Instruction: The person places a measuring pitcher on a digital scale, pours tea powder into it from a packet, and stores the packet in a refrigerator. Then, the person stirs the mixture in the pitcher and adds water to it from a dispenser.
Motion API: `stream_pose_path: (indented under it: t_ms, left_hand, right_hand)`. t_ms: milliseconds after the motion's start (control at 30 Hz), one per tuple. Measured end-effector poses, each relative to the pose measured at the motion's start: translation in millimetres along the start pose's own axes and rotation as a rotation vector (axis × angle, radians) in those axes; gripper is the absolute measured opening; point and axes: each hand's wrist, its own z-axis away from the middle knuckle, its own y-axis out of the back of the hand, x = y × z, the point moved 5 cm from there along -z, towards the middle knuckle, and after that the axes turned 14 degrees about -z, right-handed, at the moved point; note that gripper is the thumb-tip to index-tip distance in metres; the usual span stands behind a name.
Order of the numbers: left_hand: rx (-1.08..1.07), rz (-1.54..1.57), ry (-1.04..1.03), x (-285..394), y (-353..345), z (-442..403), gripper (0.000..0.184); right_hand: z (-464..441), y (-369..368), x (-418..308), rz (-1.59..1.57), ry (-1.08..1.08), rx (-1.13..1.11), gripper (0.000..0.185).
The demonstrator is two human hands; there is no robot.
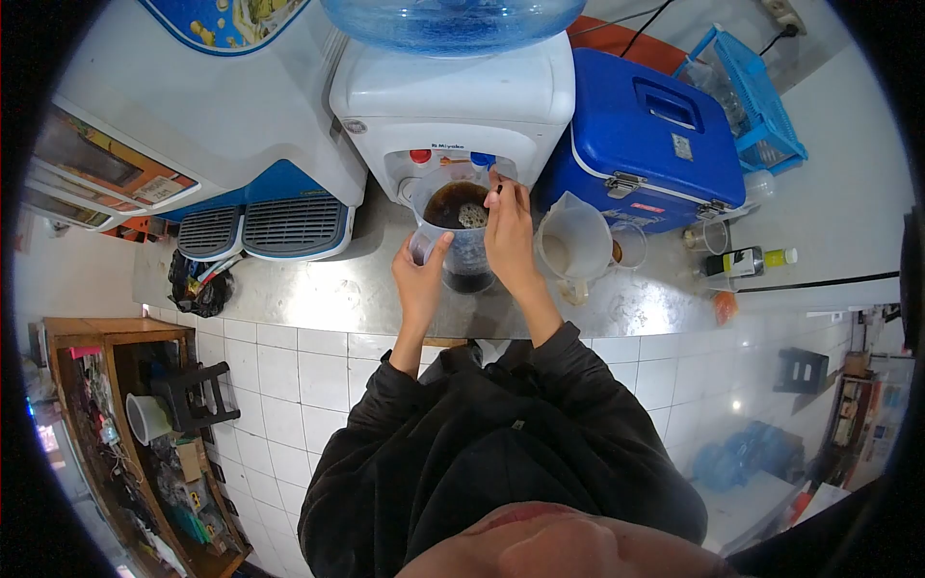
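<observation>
A clear plastic measuring jug [464, 252] stands under the taps of the white water dispenser [453, 91], with dark brown liquid [445, 202] in it and a patch of pale foam on the surface. My left hand [420, 275] is closed around the jug's handle. At the jug's right rim, my right hand [511, 229] is closed in a pinch around something thin and dark, mostly hidden by the fingers. Its fingertips are close to the blue tap [482, 159]; the red tap [420, 156] is further left. A second plastic jug [573, 241] stands right of my right hand.
A small clear cup [630, 248] sits beside the second jug. Behind are a blue cooler box [655, 144] and a blue basket [756, 101]. A dark bottle [740, 262] lies at the right. A drink machine [289, 226] and a black plastic bag [200, 284] are on the left.
</observation>
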Motion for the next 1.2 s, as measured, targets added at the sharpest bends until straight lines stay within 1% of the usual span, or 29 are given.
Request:
stream_pose_path:
  t_ms: [67, 500, 800, 867, 1100, 1167, 1200]
  left_hand:
    - [0.005, -0.006, -0.003, 0.6, 0.6, 0.1, 0.028]
    - [-0.019, 0.009, 0.010, 0.4, 0.4, 0.1, 0.027]
    - [-0.008, 0.005, 0.000, 0.3, -0.3, 0.2, 0.029]
    - [-0.013, 0.003, 0.004, 0.3, -0.6, 0.3, 0.031]
    - [-0.003, 0.010, 0.004, 1.2, 0.0, 0.4, 0.026]
    - [0.001, 0.008, 0.001, 1.5, -0.1, 0.2, 0.026]
    - [0.004, 0.015, -0.003, 2.5, -0.1, 0.2, 0.026]
  right_hand:
    - [0.7, -0.1, 2.7, 0.053, 0.079, 0.050, 0.034]
    - [1.1, -0.8, 3.8, 0.049, 0.057, 0.046, 0.034]
    - [0.4, 0.5, 1.6, 0.064, 0.085, 0.050, 0.033]
    - [-0.2, -0.1, 1.3, 0.010, -0.005, -0.014, 0.030]
    - [-0.2, -1.3, 2.7, 0.020, -0.022, -0.017, 0.030]
    - [0.2, -0.6, 3.3, 0.053, 0.074, 0.057, 0.033]
    - [0.3, -0.5, 3.2, 0.053, 0.074, 0.057, 0.033]
